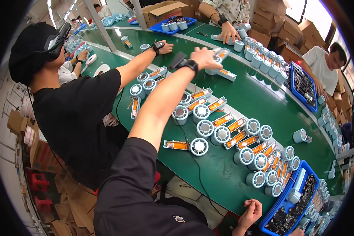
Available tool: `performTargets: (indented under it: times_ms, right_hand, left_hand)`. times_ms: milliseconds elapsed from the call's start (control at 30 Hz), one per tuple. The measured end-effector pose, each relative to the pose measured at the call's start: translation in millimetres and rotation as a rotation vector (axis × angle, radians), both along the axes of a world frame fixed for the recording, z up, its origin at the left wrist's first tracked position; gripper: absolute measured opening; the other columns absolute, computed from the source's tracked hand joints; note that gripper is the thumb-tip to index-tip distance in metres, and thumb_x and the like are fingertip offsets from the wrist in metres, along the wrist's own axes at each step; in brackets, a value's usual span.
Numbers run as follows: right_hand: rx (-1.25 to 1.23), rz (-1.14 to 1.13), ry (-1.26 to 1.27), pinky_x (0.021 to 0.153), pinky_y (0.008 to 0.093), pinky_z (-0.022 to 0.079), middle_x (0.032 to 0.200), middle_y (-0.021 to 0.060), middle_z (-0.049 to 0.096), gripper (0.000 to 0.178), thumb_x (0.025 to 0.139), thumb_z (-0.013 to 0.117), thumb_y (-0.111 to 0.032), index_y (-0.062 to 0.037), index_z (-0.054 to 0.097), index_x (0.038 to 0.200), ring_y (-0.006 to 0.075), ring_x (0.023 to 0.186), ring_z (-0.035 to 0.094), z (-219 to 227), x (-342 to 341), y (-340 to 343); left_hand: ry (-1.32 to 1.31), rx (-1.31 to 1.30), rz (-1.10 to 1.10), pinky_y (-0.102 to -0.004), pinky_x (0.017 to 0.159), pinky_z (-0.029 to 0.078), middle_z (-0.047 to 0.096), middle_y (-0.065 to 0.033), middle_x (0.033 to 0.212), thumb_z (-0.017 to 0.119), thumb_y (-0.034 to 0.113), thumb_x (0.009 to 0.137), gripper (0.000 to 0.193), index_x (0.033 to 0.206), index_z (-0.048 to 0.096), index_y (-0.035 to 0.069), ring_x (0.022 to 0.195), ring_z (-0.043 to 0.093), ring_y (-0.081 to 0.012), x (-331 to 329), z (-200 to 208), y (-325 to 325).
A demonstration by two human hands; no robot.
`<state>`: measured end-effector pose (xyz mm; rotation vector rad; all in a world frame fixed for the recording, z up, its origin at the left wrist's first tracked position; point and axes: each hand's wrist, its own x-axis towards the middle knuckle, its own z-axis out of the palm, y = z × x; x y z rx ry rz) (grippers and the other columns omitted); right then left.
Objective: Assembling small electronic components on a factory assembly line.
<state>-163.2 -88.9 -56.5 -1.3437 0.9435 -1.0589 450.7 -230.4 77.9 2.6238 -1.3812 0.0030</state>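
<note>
My left hand [205, 59] reaches far across the green table, its fingers curled over a light blue handheld fan [221, 54] with an open handle. Just below that hand, a second fan's handle [226, 74] shows an orange battery. Near the table's front edge, my right hand [251, 213] is closed, with nothing visible in its fingers. Between my arms lie rows of similar fans [221, 135], round heads up and orange batteries showing in their open handles. One fan [199, 146] lies apart, close to the near edge.
A blue tray [269, 214] of dark small parts stands at right. A black cable [198, 173] crosses the table. Beside me on the left, a person in black [74, 106] stretches an arm over the table. Other workers, more fans [265, 63] and another blue tray [303, 86] line the far side.
</note>
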Motion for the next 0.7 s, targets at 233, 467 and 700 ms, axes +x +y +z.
performTargets:
  times_ms: [233, 467, 700]
  right_hand:
    - [0.034, -0.019, -0.020, 0.073, 0.0285, 0.048, 0.087, 0.0107, 0.066, 0.016, 0.105, 0.055, -0.007, 0.0051, 0.065, 0.107, 0.0161, 0.080, 0.061, -11.7, -6.7, -5.7]
    - [0.040, -0.022, -0.043, 0.073, 0.0289, 0.048, 0.087, 0.0110, 0.066, 0.016, 0.105, 0.055, -0.008, 0.0050, 0.065, 0.107, 0.0169, 0.080, 0.061, -9.6, -8.3, -7.3]
    - [0.064, -0.006, -0.091, 0.073, 0.0288, 0.048, 0.089, 0.0114, 0.066, 0.016, 0.104, 0.055, -0.008, 0.0047, 0.065, 0.107, 0.0168, 0.080, 0.061, -10.7, -7.8, -6.4]
  left_hand:
    - [0.021, 0.067, 0.238, -0.0504, 0.103, 0.049, 0.059, -0.0187, 0.138, 0.069, 0.073, 0.066, 0.090, 0.132, 0.069, 0.012, 0.130, 0.050, -0.0440, 99.6, -29.0, 81.2]
    - [-0.118, -0.097, 0.366, -0.0502, 0.102, 0.048, 0.064, -0.0191, 0.136, 0.070, 0.070, 0.067, 0.085, 0.127, 0.072, 0.009, 0.128, 0.054, -0.0444, 94.3, -34.8, 106.4]
    - [0.235, -0.202, 0.771, -0.0521, 0.112, 0.041, 0.052, -0.0223, 0.149, 0.073, 0.067, 0.069, 0.089, 0.137, 0.066, 0.010, 0.140, 0.040, -0.0482, 153.4, -38.0, 156.2]
